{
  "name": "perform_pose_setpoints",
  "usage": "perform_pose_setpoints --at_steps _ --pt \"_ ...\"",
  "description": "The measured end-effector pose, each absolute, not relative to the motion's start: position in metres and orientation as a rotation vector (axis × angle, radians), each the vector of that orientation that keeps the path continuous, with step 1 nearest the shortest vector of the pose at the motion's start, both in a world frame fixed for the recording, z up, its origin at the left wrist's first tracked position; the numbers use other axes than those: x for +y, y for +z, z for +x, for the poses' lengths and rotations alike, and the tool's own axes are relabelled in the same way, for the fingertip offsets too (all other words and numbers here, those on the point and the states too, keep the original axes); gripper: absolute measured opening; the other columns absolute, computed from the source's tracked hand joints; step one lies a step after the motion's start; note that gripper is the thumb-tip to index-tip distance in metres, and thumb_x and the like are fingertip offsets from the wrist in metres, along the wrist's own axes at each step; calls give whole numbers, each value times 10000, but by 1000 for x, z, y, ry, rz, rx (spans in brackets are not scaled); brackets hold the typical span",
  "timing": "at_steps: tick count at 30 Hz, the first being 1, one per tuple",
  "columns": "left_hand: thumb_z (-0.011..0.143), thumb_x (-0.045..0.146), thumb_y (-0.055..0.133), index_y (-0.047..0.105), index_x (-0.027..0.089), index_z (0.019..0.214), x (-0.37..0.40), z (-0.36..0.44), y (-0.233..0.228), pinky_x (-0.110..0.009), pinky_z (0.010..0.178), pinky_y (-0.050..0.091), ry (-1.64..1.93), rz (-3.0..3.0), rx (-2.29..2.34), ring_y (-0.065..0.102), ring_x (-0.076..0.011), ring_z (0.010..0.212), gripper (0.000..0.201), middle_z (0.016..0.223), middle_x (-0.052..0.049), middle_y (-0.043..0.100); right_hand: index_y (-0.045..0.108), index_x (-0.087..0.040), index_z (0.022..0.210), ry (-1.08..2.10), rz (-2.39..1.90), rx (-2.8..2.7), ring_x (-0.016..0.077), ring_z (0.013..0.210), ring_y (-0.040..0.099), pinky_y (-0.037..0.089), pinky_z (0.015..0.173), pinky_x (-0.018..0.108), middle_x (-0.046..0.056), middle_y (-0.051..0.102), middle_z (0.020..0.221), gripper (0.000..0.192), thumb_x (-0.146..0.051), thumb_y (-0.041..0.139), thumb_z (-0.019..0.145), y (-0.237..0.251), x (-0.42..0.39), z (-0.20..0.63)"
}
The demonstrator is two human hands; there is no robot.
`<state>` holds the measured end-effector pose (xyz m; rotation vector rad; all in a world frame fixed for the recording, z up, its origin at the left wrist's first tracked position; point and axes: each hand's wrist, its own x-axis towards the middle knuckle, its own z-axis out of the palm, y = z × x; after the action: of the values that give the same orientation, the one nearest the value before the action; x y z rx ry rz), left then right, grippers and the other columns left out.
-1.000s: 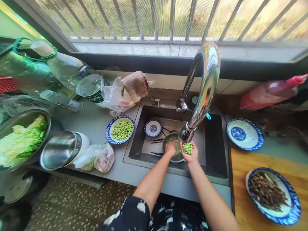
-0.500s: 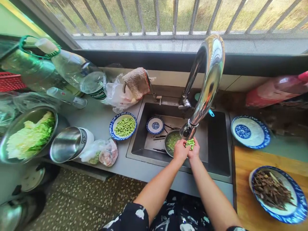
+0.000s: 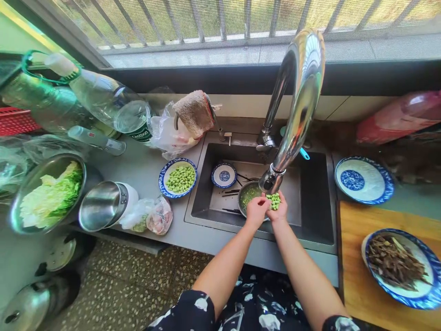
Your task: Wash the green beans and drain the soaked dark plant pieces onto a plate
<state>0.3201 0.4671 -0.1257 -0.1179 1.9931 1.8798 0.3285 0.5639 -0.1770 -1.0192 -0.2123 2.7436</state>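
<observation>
My right hand (image 3: pixel 279 210) is cupped around a small heap of shelled green beans (image 3: pixel 274 200) just below the faucet spout. My left hand (image 3: pixel 257 210) is beside it, thumb and fingers pinched together at the edge of the heap; what lies in the pinch is too small to make out. Under and left of the hands, a round metal bowl (image 3: pixel 242 187) holds water with bits of green in it. It stands in the dark sink (image 3: pixel 312 202), partly covered by my left hand. A blue-rimmed bowl (image 3: pixel 161 181) of shelled green beans sits on the counter left of the sink.
The chrome faucet (image 3: pixel 303 115) arches over the hands. A small plate (image 3: pixel 223 175) lies in the sink. On the right are a blue-patterned plate (image 3: pixel 370 177) and a bowl (image 3: pixel 430 294) of brown strips on a wooden board (image 3: pixel 354 257). Cabbage (image 3: pixel 51 195) fills a basin at left.
The view has shifted slightly. My left fingers have drawn a little away from the beans, showing more of them in my right palm. Both hands stay under the spout.
</observation>
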Motion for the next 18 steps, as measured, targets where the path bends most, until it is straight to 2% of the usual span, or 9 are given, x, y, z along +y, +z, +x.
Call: perform_pose_setpoints --at_steps 4,7,12,15,18 --pt "629 365 719 598 136 732 463 317 -124 -271 673 488 2154 -500 1440 596 -115 661 278 738 -34 654 649 -188 859 2770 -999 -202 155 847 649 527 798 349 35 702 913 166 -286 528 803 -175 565 331" --pt "612 370 738 585 134 750 457 317 -122 -267 665 502 2196 -578 1317 616 -118 675 313 751 -43 658 650 -201 845 2770 -960 -199 148 860 648 528 803 346 25 700 916 150 -287 534 805 -170 566 333" --pt "682 217 640 655 161 758 453 328 -118 -252 647 480 1919 -117 1862 556 -110 636 95 722 -20 634 653 -208 830 2730 -921 -229 134 828 652 525 826 355 14 702 879 151 -272 517 827 -162 567 333" --pt "671 126 606 683 201 810 456 336 -111 -247 670 466 1692 230 2232 537 -119 668 176 776 -16 620 655 -204 842 2727 -917 -240 133 844 649 518 846 357 20 701 890 159 -279 515 833 -159 567 333" --pt "686 97 578 687 220 841 461 339 -105 -247 672 456 1527 460 2388 525 -123 665 226 786 -22 602 659 -200 837 2737 -916 -235 139 854 649 521 842 363 28 701 894 170 -282 510 835 -158 566 333"
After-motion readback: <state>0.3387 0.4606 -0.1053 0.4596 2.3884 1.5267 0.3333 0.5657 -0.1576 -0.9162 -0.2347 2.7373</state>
